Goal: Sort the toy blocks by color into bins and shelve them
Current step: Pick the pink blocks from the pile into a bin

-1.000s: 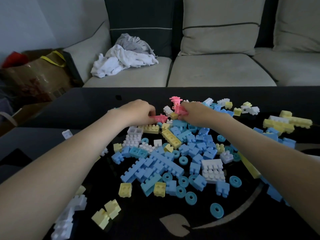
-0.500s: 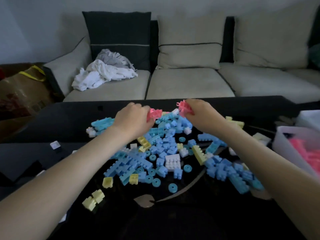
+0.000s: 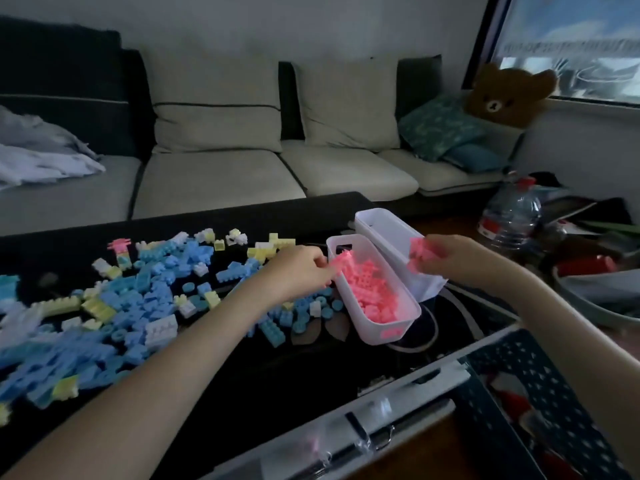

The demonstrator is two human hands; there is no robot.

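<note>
A heap of blue, yellow and white toy blocks (image 3: 138, 299) covers the left of the black table (image 3: 298, 368). One pink piece (image 3: 119, 244) stands at the heap's far edge. A white bin (image 3: 384, 332) holding several pink blocks (image 3: 372, 289) sits at the table's right. My left hand (image 3: 298, 271) pinches a pink block (image 3: 337, 263) at the bin's near-left rim. My right hand (image 3: 450, 258) grips pink blocks (image 3: 420, 251) above and to the right of that bin, over a second white bin (image 3: 388, 226) behind it.
A beige sofa (image 3: 221, 178) with a pile of cloth (image 3: 38, 157) runs behind the table. A large water bottle (image 3: 510, 213), a bear cushion (image 3: 509, 95) and clutter lie to the right. A dark patterned crate (image 3: 554, 403) stands at the lower right.
Both hands carried their pink blocks from the heap to the right, to the bin of pink blocks. The view swung right with them, bringing both bins and the window side into sight.
</note>
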